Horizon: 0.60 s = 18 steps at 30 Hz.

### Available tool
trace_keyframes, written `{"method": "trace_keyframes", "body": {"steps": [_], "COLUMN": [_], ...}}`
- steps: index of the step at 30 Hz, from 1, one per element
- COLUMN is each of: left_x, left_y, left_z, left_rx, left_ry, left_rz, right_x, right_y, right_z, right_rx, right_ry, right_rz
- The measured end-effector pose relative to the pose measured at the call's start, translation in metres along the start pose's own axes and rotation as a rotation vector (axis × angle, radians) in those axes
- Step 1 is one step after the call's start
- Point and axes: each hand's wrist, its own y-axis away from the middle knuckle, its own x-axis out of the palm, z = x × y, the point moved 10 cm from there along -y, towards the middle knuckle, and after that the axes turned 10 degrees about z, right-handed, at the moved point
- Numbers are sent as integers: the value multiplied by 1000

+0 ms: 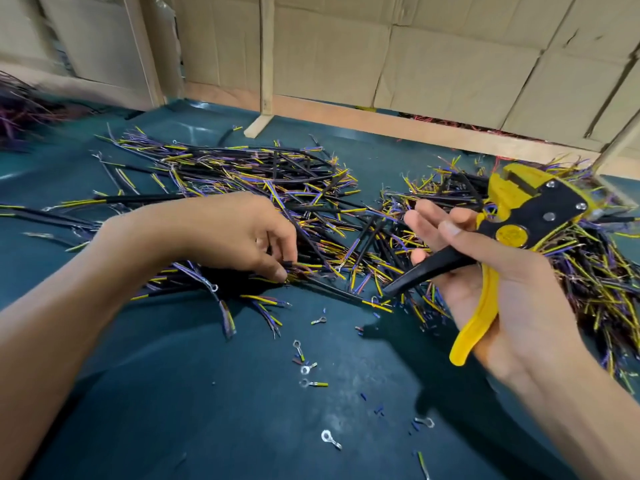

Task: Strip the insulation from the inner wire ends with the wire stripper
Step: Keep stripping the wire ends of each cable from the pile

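No legible text, brand or number anywhere — the yellow round badge (pixel 512 236) on the wire stripper (pixel 512 233) bears embossed marks, too blurred to read.

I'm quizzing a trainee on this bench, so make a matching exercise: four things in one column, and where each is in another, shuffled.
Things:
1. wire stripper
2. left hand
3. ring terminals
4. wooden frame

Places:
A. loose on the green mat, near edge
B. upright at the back, before the cardboard
C. held in the right hand
D. pinching a cable end in the pile

Pairs: 1-C, 2-D, 3-A, 4-B
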Motion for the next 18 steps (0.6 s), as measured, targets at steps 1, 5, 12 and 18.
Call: {"method": "trace_keyframes", "body": {"steps": [1,5,12,18], "left_x": [-5,-38,-40,-18], "left_y": [1,20,23,13], "left_z": [-2,-23,-35,-46], "left_rx": [23,240,540,437], "left_ry": [46,385,1442,1402], "left_rz": [-45,-368,-498,-423], "right_x": [-2,1,15,30], "right_y": [3,11,17,21], "right_z": [6,7,4,-1], "right_rx": [-34,-23,24,27], "right_ry": [20,22,51,120], "right_rz": [4,10,47,153]}}
